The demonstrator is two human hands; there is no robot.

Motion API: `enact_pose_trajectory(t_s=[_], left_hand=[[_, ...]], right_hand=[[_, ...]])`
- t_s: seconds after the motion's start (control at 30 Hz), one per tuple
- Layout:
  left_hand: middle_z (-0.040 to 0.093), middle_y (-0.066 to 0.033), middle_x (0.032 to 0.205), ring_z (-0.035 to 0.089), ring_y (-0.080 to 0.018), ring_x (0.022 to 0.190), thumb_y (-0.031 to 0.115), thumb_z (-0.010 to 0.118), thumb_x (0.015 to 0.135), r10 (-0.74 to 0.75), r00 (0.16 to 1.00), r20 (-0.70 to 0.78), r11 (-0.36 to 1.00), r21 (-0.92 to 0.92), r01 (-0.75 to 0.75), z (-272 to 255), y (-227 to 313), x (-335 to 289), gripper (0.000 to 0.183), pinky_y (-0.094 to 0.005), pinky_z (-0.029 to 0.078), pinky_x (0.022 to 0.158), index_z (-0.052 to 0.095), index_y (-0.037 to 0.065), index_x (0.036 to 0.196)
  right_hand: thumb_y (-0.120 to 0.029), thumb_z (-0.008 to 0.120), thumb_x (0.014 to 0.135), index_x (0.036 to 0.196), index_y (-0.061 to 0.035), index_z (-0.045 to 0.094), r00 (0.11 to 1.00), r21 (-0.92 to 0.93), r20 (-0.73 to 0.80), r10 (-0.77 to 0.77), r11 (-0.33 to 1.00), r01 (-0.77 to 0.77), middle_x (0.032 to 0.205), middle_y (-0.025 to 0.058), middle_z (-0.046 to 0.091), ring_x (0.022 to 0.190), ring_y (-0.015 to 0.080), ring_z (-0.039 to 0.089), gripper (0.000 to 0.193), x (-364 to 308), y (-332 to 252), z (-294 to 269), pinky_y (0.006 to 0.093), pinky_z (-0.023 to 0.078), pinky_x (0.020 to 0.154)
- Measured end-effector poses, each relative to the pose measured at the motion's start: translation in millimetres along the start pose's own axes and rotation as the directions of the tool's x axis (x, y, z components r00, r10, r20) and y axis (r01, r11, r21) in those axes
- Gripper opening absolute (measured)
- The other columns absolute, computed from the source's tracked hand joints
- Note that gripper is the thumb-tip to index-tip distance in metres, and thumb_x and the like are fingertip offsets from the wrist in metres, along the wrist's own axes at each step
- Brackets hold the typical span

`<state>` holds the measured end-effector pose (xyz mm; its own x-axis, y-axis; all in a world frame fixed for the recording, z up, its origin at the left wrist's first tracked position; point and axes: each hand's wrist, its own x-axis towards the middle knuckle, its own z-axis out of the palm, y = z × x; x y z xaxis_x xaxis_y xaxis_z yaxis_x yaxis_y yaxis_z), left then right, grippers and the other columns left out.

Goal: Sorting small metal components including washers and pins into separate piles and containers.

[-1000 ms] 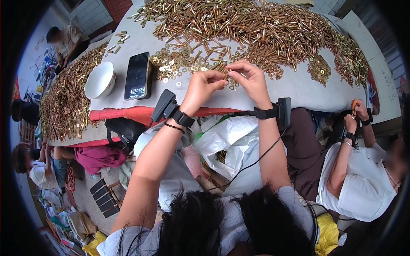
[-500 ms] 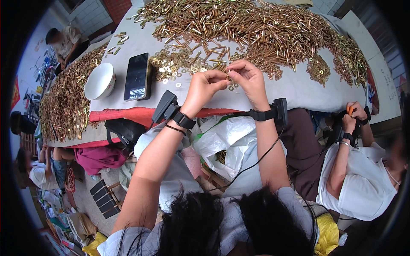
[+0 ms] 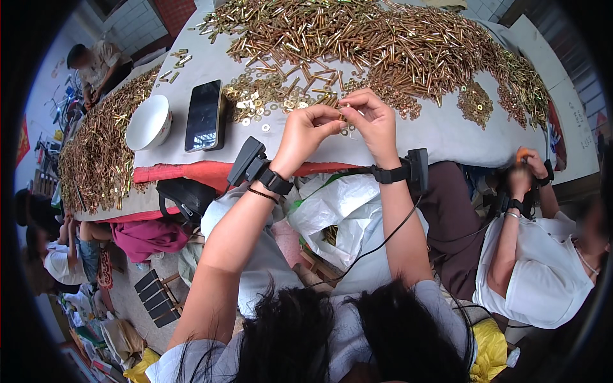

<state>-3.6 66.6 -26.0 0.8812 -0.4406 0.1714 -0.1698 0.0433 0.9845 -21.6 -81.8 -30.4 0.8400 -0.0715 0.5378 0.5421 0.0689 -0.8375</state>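
My left hand [image 3: 308, 132] and my right hand [image 3: 373, 124] meet above the table's near edge, thumbs and fingers pinched together. Whatever sits between the fingertips is tiny, brass-coloured in part and mostly hidden. Just left of my fingers and behind them lie loose flat washers [image 3: 248, 105], brass and silver in tone. A great heap of brass-coloured metal tubes [image 3: 357, 38] spreads over the far side of the table. Smaller piles of washers [image 3: 476, 104] and copper-coloured rings [image 3: 511, 105] rest farther right.
Left of my hands are a black phone [image 3: 204, 116] and a white bowl [image 3: 149, 122] on the grey tabletop [image 3: 440, 143]. An open white plastic bag [image 3: 338, 210] lies across my lap, with a cable near it. Co-workers sit at right [image 3: 536, 268] and far left.
My hands stay nearly in place, fingers still pinched together. The co-worker at right has shifted their hands and the orange-handled thing in them slightly.
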Motion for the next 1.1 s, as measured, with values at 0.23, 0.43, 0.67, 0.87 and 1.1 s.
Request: enact_pose_trajectory(t_s=[0.23,0.43,0.67,0.87,1.1], left_hand=[[0.064,-0.0059,0.076,0.060,-0.0094,0.070,0.003,0.064,0.075,0.033,0.999,-0.007,0.999,-0.040,-0.033,2.8,-0.1,0.3,0.014,-0.0207,0.048,0.062,0.061,-0.003,0.086],[0.063,-0.0061,0.078,0.059,-0.0100,0.073,0.002,0.062,0.076,0.047,0.999,0.009,0.999,-0.021,-0.047,5.4,2.8,0.5,0.013,-0.0222,0.049,0.065,0.061,-0.003,0.088],[0.063,-0.0065,0.080,0.059,-0.0108,0.075,0.000,0.060,0.077,0.054,0.998,0.042,0.994,-0.099,-0.049,4.1,6.5,-0.2,0.013,-0.0238,0.050,0.068,0.060,-0.003,0.090],[0.063,-0.0045,0.076,0.059,-0.0088,0.070,0.002,0.062,0.076,0.083,0.996,0.025,0.994,-0.070,-0.081,7.3,6.8,-0.3,0.011,-0.0208,0.047,0.063,0.060,-0.003,0.085],[0.062,-0.0041,0.076,0.059,-0.0084,0.071,0.001,0.063,0.075,0.102,0.995,0.002,0.993,-0.068,-0.101,4.0,2.4,-0.6,0.011,-0.0208,0.047,0.062,0.061,-0.002,0.085]], right_hand=[[0.001,0.065,0.071,0.080,-0.0010,0.057,0.996,0.012,-0.078,-0.053,0.998,0.054,0.081,0.0026,0.053,0.069,0.0075,0.049,0.012,-2.8,2.3,6.2,0.0200,0.040,0.063],[-0.003,0.065,0.072,0.081,-0.0015,0.055,0.977,0.001,-0.144,-0.159,0.987,0.161,0.083,0.0034,0.052,0.071,0.0087,0.048,0.014,-5.5,2.3,11.2,0.0211,0.040,0.065],[-0.006,0.061,0.076,0.095,-0.0022,0.060,0.971,-0.116,-0.118,-0.207,0.974,0.193,0.085,0.0035,0.052,0.076,0.0099,0.047,0.019,-6.9,-5.8,15.7,0.0211,0.039,0.067],[-0.005,0.060,0.077,0.090,-0.0024,0.062,0.978,-0.093,-0.103,-0.182,0.981,0.173,0.085,0.0041,0.054,0.075,0.0097,0.048,0.014,-8.0,-4.3,12.7,0.0211,0.039,0.067],[-0.004,0.060,0.076,0.092,-0.0010,0.061,0.975,-0.080,-0.081,-0.207,0.976,0.200,0.085,0.0040,0.054,0.074,0.0097,0.048,0.016,-6.9,-3.2,14.3,0.0213,0.039,0.067]])
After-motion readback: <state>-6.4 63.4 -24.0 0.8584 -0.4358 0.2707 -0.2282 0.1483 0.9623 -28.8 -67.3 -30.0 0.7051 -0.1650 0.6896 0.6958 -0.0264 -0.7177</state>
